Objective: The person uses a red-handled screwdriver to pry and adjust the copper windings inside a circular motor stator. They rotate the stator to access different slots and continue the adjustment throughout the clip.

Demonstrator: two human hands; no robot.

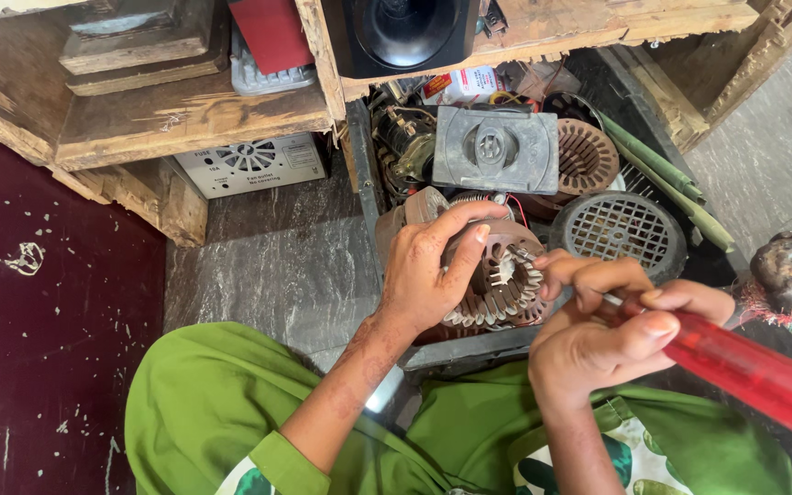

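Wooden shelving [185, 115] fills the upper half of the view, rough and splintered, and beneath its left span, at about ten o'clock from the hands, stands a white box-shaped electrical unit [251, 165] with a round vent grille and small dark printed labels on its face. At twelve o'clock, in a dark tray [662, 119] of motor parts, lie a grey square end plate [495, 148] with a round hub, a brown slotted stator core [588, 158] just right of it, and a round grey fan grille [618, 227] at about one o'clock; a small carton in white, red and yellow [458, 84] lies tucked behind them under the shelf edge, its print too small to tell. At centre, the left hand [423, 275] is closed around the rim of a brown motor stator [499, 280], thumb over the top edge, holding it tilted toward the camera above the lap. The right hand [598, 335], at four o'clock from the stator, pinches a red-handled screwdriver [753, 371], whose thin metal shaft points at the pale slot liners in the bore. Judging by this, the work is at the stage of picking at the slots; the next move would call for a steady left grip and a light, well-aimed tip so the liners are not torn.
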